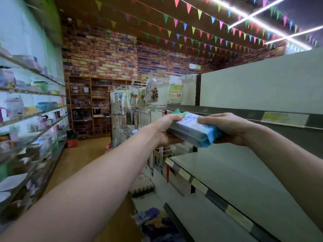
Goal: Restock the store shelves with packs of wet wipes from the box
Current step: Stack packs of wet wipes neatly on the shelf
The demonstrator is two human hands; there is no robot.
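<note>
A stack of blue and white wet wipe packs (190, 131) is held between both of my hands at chest height. My left hand (162, 130) grips the stack's left end, with the thumb on top. My right hand (230, 128) grips its right end. The stack hovers in front of the top shelf's front rail (286, 119) of the grey shelving unit on my right, just above the bare middle shelf (236, 173). The box is not in view.
Glass shelves with assorted goods (26, 119) line the left side of the aisle. A rack of hanging items (129, 105) and a wooden rack (87, 102) stand ahead by the brick wall. Bundled cloths (157, 222) lie low beside the unit.
</note>
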